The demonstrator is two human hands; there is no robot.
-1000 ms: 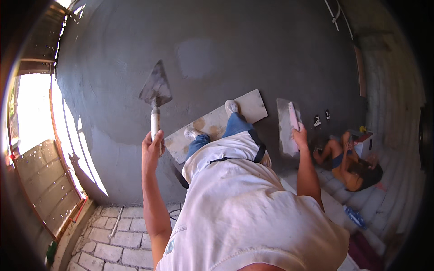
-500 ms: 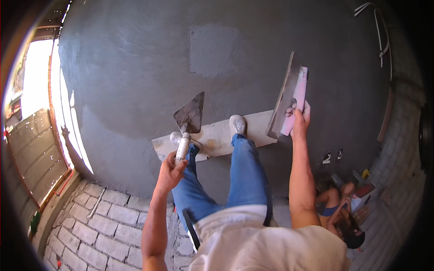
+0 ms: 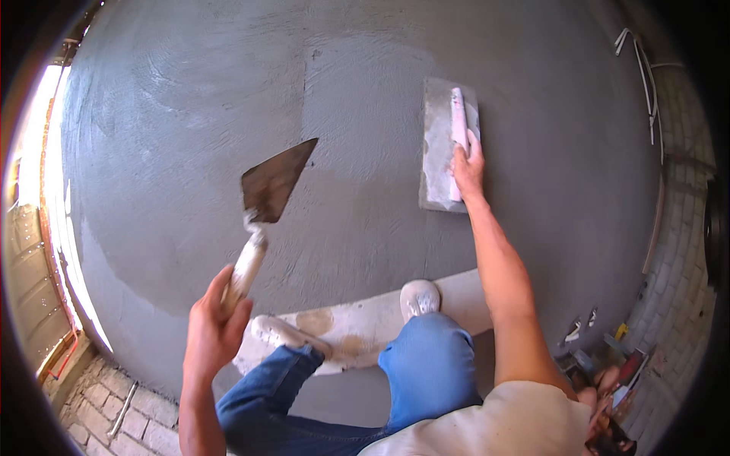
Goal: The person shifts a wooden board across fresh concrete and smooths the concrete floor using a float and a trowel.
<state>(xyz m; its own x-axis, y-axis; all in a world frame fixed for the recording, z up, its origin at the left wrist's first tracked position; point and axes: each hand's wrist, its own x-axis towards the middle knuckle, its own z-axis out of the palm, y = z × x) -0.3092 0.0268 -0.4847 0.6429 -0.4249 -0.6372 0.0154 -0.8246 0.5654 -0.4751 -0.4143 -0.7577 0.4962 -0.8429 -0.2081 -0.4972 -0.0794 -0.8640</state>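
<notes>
My left hand [image 3: 217, 323] is wrapped round the pale handle of a pointed trowel [image 3: 275, 182]. The triangular blade angles up and to the right in front of the grey plastered wall [image 3: 357, 235]. With my right hand [image 3: 469, 167] I grip the light pink handle of a rectangular plastering float [image 3: 438, 148]. Its flat plate lies upright against the wall, to the right of a paler, rougher patch of plaster [image 3: 365, 99]. Whether the trowel blade touches the wall, I cannot tell.
My shoes stand on a stained plank [image 3: 353, 351]. A person [image 3: 604, 387] is low at the right, partly cut off, near tools. Pale cables [image 3: 648, 72] hang from the upper right. Grey blocks [image 3: 125, 410] show at lower left, below a bright gap.
The float has moved left and turned flat to the wall. My left hand and the trowel have shifted left. My right leg is bent more, and the view has moved closer to the wall.
</notes>
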